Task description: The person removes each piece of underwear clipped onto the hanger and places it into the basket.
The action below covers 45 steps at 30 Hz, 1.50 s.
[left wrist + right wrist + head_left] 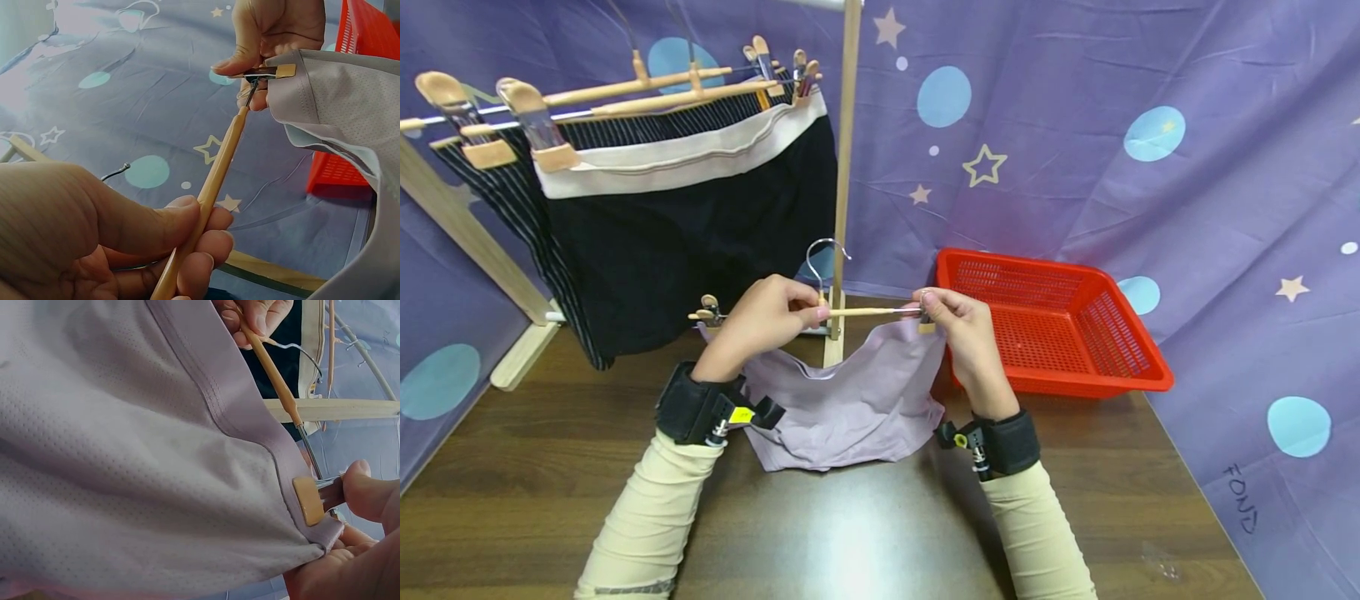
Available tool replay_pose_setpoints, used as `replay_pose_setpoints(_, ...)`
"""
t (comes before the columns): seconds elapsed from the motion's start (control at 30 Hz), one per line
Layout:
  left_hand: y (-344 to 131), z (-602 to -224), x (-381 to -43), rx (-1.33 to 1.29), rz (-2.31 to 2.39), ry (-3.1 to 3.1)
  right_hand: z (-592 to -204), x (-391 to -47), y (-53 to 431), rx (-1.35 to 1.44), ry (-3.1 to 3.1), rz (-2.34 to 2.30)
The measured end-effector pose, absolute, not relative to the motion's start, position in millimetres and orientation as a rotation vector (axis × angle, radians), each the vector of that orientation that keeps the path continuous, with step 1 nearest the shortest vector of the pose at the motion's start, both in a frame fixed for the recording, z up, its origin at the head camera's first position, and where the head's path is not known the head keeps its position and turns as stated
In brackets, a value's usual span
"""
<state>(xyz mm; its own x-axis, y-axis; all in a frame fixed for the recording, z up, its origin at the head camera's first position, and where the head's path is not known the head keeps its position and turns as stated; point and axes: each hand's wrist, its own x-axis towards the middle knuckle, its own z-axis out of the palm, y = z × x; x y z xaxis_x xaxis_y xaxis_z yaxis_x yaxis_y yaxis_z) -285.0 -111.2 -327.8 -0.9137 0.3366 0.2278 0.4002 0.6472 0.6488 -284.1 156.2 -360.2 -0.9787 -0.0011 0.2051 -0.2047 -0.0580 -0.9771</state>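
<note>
Lilac shorts (850, 408) look clipped at both ends of the hanger (863, 312), not yet hung; left hand (775, 315) grips its bar (220, 162), right hand (966, 332) pinches its right clip (309, 501).

Makeshift indoor workspace: starry purple curtain (1060, 192), wood-grain table (820, 533), clothes rack (847, 150).
</note>
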Motion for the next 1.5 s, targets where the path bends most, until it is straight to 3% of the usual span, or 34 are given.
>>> replay_pose_setpoints(1.5, -107.3, -332.7, -285.7, -0.662, -1.116, -2.790, -360.6, -279.1, 153.2, -0.003, -1.943, 2.226)
